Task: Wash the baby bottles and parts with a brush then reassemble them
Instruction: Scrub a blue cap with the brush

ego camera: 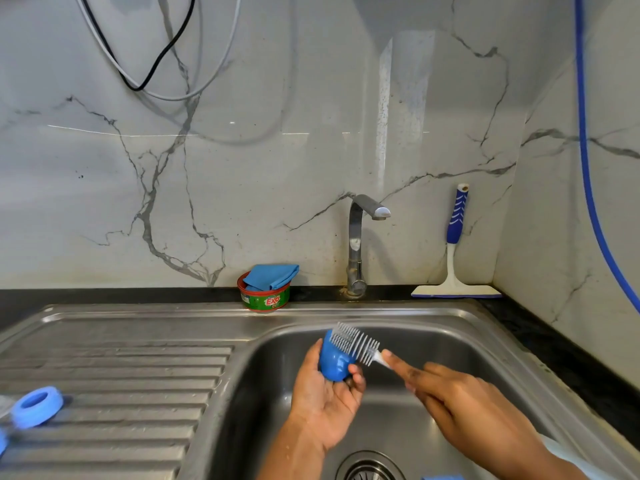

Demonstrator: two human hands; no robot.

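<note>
Head: glossy blue cap (333,362), perhaps wet

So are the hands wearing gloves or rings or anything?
No. The left hand and right hand are bare: no gloves, rings or watch show. The left forearm is bare, with water drops on it; the right forearm is bare too. A pale cloth shows beside it, maybe a sleeve; I cannot tell.
</note>
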